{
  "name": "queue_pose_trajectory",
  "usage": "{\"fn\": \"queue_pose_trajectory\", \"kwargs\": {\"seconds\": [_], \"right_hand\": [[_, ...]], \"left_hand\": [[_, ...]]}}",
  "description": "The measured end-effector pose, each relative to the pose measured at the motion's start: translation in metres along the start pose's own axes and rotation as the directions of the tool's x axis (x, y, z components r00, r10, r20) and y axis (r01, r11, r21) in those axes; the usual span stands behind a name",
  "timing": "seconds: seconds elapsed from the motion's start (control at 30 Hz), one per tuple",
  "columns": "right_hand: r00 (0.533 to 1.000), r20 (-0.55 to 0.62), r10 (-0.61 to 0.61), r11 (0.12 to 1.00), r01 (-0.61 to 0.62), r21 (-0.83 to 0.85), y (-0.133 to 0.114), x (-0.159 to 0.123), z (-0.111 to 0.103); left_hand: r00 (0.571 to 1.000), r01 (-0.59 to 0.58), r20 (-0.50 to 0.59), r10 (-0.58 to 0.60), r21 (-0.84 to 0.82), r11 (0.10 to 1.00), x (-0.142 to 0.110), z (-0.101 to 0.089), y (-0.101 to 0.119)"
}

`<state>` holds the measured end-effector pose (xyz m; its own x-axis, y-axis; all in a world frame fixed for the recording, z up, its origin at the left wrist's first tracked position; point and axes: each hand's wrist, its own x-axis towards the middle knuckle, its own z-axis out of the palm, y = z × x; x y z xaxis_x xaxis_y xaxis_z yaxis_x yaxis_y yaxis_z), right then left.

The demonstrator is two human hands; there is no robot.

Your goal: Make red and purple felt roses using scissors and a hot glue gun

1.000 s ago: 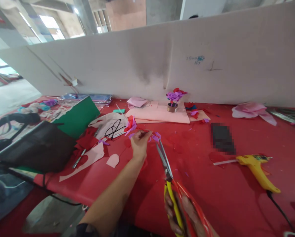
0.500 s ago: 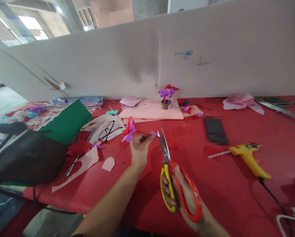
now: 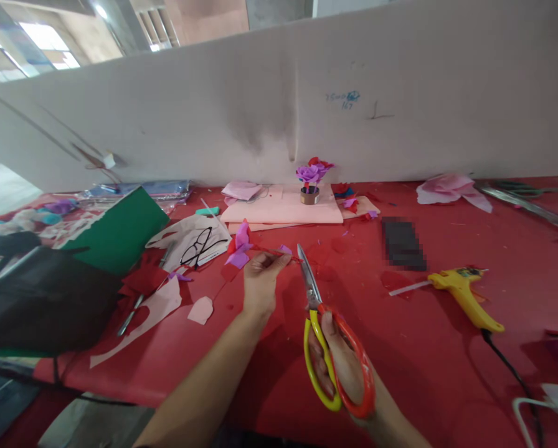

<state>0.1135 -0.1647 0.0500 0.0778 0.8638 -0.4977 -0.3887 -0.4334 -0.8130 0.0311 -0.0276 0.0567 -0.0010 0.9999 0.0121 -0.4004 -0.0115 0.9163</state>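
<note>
Between the fingers of my left hand (image 3: 263, 283) is the thin red stem of a paper flower (image 3: 240, 246) with purple and red petals. The flower head points left, and the stem's end reaches right to the scissors' blades. My right hand (image 3: 344, 358) grips a pair of scissors (image 3: 312, 292) with one yellow and one red handle. Their blades are closed together and point away from me, just beside the stem's tip. Whether the stem lies between the blades I cannot tell.
A small pot of paper flowers (image 3: 309, 195) stands on pink sheets (image 3: 279, 214) at the back. To the right are a blurred dark rectangle (image 3: 404, 244) and a yellow glue gun (image 3: 466, 295) with its cord. Eyeglasses (image 3: 197, 249), paper scraps (image 3: 200, 310) and a dark bag (image 3: 50, 305) lie left.
The scissors' blades have closed from a slight opening. My left hand still holds the flower stem in about the same place. The whole view has shifted a little.
</note>
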Motion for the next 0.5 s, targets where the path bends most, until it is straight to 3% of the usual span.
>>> {"fn": "queue_pose_trajectory", "kwargs": {"seconds": [0.1, 0.17, 0.27, 0.3, 0.33, 0.4, 0.5], "right_hand": [[0.983, -0.099, -0.154, 0.928, 0.11, -0.355, -0.015, 0.001, -0.015], [0.946, -0.131, -0.297, 0.774, 0.158, -0.613, -0.03, 0.005, -0.029], [0.854, -0.122, -0.506, 0.31, 0.049, -0.949, -0.05, 0.015, -0.046], [0.834, -0.108, -0.541, 0.187, -0.006, -0.982, -0.054, 0.018, -0.05], [0.825, -0.101, -0.555, 0.122, -0.04, -0.992, -0.057, 0.022, -0.052], [0.819, -0.083, -0.568, 0.055, -0.063, -0.996, -0.058, 0.03, -0.055], [0.812, -0.031, -0.583, -0.044, -0.07, -0.997, -0.056, 0.039, -0.057]], "left_hand": [[0.999, -0.014, -0.044, 0.012, -0.049, 0.999, 0.006, -0.005, -0.001], [0.993, -0.05, -0.111, 0.04, -0.09, 0.995, 0.011, -0.009, -0.001], [0.969, -0.117, -0.23, 0.088, -0.115, 0.987, 0.018, -0.015, 0.003], [0.958, -0.135, -0.27, 0.101, -0.111, 0.985, 0.021, -0.017, 0.005], [0.947, -0.149, -0.302, 0.11, -0.108, 0.983, 0.023, -0.019, 0.007], [0.944, -0.153, -0.311, 0.112, -0.113, 0.982, 0.026, -0.021, 0.009], [0.981, -0.093, -0.184, 0.067, -0.132, 0.987, 0.025, -0.021, 0.01]]}}
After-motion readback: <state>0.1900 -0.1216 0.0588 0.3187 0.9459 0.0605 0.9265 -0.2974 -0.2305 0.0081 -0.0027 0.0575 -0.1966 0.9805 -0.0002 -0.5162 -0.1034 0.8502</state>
